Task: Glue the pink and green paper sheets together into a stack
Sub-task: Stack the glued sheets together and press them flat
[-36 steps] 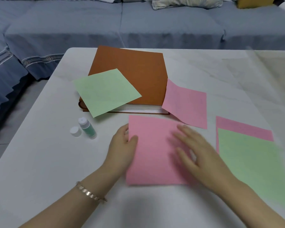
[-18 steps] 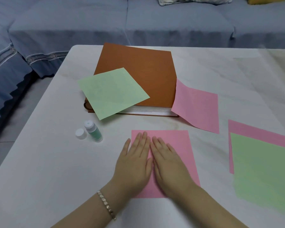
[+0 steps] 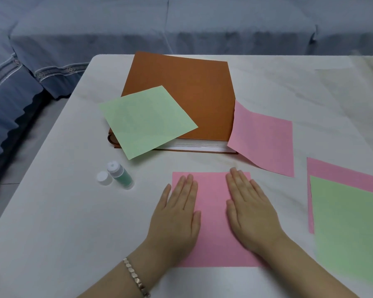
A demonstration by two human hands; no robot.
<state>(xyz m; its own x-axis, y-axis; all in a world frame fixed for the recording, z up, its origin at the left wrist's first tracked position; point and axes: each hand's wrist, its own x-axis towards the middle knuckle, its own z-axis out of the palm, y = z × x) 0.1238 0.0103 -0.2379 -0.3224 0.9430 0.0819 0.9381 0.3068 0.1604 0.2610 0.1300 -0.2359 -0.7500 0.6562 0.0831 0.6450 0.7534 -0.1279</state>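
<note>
While both hands lie flat with straight fingers, the left hand (image 3: 177, 214) presses the left edge of the pink sheet (image 3: 213, 220) on the desk (image 3: 73, 222) and the right hand (image 3: 249, 211) presses its right side. A green-on-pink stack (image 3: 349, 222) lies to the right, and an uncapped glue bottle (image 3: 121, 175) to the left.

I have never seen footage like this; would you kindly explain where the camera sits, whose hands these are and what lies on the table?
No machine here: a camera on a person's head looks down at their bare hands. The left hand and right hand lie flat on a pink paper sheet on the white table, holding nothing. Beyond lie a brown hardcover book with a green paper sheet on it, a second pink sheet leaning against it, an uncapped green glue bottle and its white cap.
</note>
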